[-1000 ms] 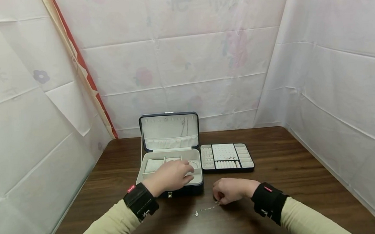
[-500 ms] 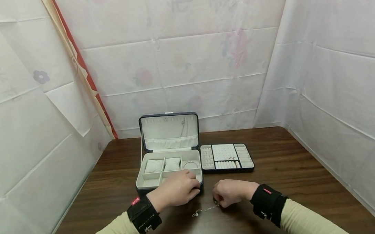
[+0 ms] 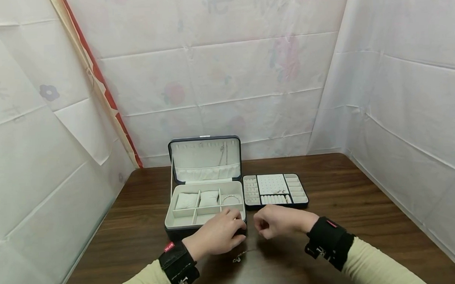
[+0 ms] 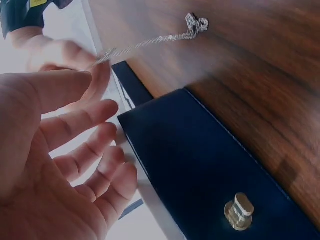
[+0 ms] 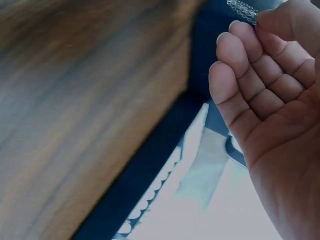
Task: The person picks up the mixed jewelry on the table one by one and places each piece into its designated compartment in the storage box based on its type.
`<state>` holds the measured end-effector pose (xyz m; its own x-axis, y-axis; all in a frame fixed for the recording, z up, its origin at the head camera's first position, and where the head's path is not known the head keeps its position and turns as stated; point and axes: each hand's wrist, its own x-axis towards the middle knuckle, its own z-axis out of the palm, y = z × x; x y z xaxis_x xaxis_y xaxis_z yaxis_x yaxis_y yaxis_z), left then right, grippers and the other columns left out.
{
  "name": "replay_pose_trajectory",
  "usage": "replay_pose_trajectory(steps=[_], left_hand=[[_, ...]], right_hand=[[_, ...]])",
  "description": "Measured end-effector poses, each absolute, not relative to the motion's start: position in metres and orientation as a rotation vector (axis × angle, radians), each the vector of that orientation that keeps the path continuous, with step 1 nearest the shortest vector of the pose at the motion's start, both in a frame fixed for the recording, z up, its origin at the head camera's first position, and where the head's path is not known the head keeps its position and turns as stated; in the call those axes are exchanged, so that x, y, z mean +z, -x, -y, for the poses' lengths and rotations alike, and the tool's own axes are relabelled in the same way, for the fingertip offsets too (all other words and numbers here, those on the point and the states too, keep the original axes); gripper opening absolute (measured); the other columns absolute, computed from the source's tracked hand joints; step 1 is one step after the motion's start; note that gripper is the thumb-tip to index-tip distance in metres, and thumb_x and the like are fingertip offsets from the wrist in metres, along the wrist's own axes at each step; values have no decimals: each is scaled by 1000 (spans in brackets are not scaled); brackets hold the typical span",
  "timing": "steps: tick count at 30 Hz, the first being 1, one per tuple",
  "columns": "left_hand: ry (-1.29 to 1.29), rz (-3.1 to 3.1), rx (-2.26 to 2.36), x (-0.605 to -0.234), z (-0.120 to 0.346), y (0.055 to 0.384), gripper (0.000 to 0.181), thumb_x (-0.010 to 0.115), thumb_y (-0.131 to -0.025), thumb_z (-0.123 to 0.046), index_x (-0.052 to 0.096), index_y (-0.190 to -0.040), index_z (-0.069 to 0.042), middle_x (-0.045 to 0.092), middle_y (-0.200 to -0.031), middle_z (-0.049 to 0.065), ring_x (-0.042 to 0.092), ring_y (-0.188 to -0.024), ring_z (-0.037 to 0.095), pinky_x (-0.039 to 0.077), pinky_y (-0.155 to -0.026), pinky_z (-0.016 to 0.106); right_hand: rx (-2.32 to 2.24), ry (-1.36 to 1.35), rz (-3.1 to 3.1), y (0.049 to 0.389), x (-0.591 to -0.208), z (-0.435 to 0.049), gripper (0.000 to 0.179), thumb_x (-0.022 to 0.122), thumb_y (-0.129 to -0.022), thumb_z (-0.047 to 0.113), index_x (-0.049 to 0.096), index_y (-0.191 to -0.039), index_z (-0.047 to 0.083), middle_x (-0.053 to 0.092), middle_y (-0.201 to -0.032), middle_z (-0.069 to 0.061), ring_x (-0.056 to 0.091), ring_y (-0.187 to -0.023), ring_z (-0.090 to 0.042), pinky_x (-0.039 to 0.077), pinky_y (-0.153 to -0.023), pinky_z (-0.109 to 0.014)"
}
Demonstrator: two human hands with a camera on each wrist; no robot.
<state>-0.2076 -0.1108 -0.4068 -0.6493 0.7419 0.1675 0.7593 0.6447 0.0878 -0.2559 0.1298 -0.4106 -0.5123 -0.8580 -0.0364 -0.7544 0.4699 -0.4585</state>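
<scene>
My right hand [image 3: 281,220] pinches one end of a thin silver chain [image 4: 160,40] between thumb and forefinger, just off the table. From there the chain slopes down to a small bunched end [image 3: 237,259] on the wood. In the right wrist view, part of the chain hangs at the right fingertips [image 5: 235,47]. My left hand [image 3: 218,231] hovers at the front right corner of the jewelry box [image 3: 185,233], its fingers loosely bent and holding nothing. The box's lid stands up, and the left hand hides part of the front compartments.
Two white cushions [image 3: 186,201] and a bangle [image 3: 231,197] lie in the box's back compartments. Necklaces [image 3: 223,154] hang inside the lid. Right of the box sits a jewelry tray [image 3: 297,189] with ring rolls and small earrings. White sheeting [image 3: 225,75] encloses the table [image 3: 349,188].
The left hand has moved from above the box toward its front right corner. The right hand has risen from the table, drawing its end of the chain up and away.
</scene>
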Motion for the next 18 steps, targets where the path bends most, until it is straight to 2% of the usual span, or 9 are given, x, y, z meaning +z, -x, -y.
replay_pose_trajectory(steps=[5, 9, 14, 18], left_hand=[[1207, 2802, -344, -406, 108, 207, 22, 70, -97, -28, 74, -113, -14, 57, -100, -3, 49, -92, 15, 46, -81, 29], [1185, 2846, -539, -405, 105, 210, 24, 71, -97, -25, 73, -117, -13, 63, -105, -2, 53, -98, 15, 47, -86, 31], [1162, 2868, -861, -404, 99, 216, 18, 73, -96, -20, 73, -111, -11, 71, -100, -4, 61, -90, 7, 50, -82, 26], [1066, 2838, -1073, -402, 96, 218, 10, 73, -95, -19, 73, -102, -11, 72, -95, -6, 61, -85, 3, 52, -77, 26]], right_hand=[[-728, 1372, -2415, 256, -395, -128, 23, 67, -91, 3, 61, -85, 24, 54, -75, 16, 46, -66, 2, 41, -62, -17], [-813, 1367, -2399, 256, -386, -127, 23, 67, -92, 4, 62, -85, 25, 57, -76, 16, 50, -67, 1, 44, -62, -18], [-862, 1386, -2395, 258, -376, -127, 20, 68, -92, 3, 64, -86, 22, 58, -77, 15, 53, -68, 1, 47, -63, -21], [-891, 1396, -2384, 258, -369, -125, 19, 68, -94, 3, 64, -86, 21, 56, -77, 15, 52, -68, 0, 46, -63, -21]])
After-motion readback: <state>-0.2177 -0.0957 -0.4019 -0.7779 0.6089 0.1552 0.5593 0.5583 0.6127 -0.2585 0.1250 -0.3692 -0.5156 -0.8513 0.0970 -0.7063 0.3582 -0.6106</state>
